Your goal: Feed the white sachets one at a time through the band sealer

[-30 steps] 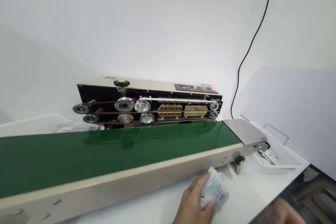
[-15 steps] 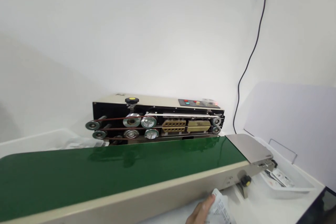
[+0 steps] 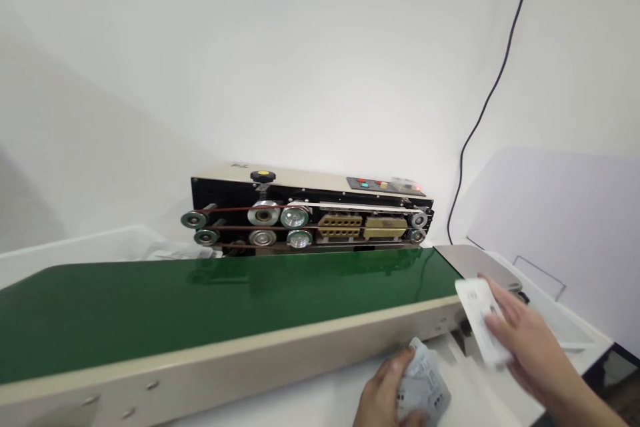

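My left hand [image 3: 383, 390] is closed round a pale grey printed pouch [image 3: 423, 383], low in front of the conveyor's near side. Dark print shows on the pouch, but its opening I cannot make out. To the right, my right hand [image 3: 533, 340] pinches a flat white packet [image 3: 480, 317] with small dark marks. This packet is held up tilted, in front of the conveyor's right end, apart from the pouch. Behind both hands runs the green conveyor belt [image 3: 240, 300] of a band sealing machine [image 3: 310, 187].
Rollers and brass blocks [image 3: 385, 227] face the belt. A metal end plate [image 3: 475, 263] caps the conveyor's right side. White bins stand at the left [image 3: 100, 240] and right [image 3: 575, 333]. A black cable [image 3: 493, 90] hangs down the wall. A dark object [image 3: 617, 373] lies at lower right.
My right hand has come into view at the right with the white packet. My left hand still grips the pouch, now showing more. The view has shifted slightly.
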A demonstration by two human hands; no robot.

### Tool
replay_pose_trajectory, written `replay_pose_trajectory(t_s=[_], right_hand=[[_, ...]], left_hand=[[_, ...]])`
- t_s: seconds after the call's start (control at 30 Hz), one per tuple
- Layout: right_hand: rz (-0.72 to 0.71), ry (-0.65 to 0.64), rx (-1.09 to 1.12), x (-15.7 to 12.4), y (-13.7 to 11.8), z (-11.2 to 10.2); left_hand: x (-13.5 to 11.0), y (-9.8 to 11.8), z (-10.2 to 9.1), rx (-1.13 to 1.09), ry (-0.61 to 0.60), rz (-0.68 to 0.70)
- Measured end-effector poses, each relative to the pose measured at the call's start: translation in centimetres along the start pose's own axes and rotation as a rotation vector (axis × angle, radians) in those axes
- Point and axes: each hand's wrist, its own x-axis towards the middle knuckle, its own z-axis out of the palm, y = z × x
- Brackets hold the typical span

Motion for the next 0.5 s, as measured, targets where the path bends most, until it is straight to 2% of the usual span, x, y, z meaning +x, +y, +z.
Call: replay_pose_trajectory(t_s=[0.07,0.13,0.23,0.37,0.5], right_hand=[[-0.053,0.163,-0.062,3.9,-1.5,-0.1],[-0.084,0.230,-0.091,7.0,-2.6,0.1],[-0.088,0.328,-0.046,10.3,-3.4,0.1],[-0.044,0.456,-0.030,12.3,-3.9,-0.2],[-0.114,0.467,0.049,11.3,-4.6,0.2]], left_hand=[[-0.1,0.5,0.0,0.007,-0.009,-0.031],[-0.2,1.0,0.0,0.020,0.006,-0.039],[-0.3,1.7,-0.1,0.034,0.017,-0.042],[-0.3,1.7,0.0,0.029,0.015,-0.044],[-0.2,1.2,0.1,0.022,-0.001,-0.038]])
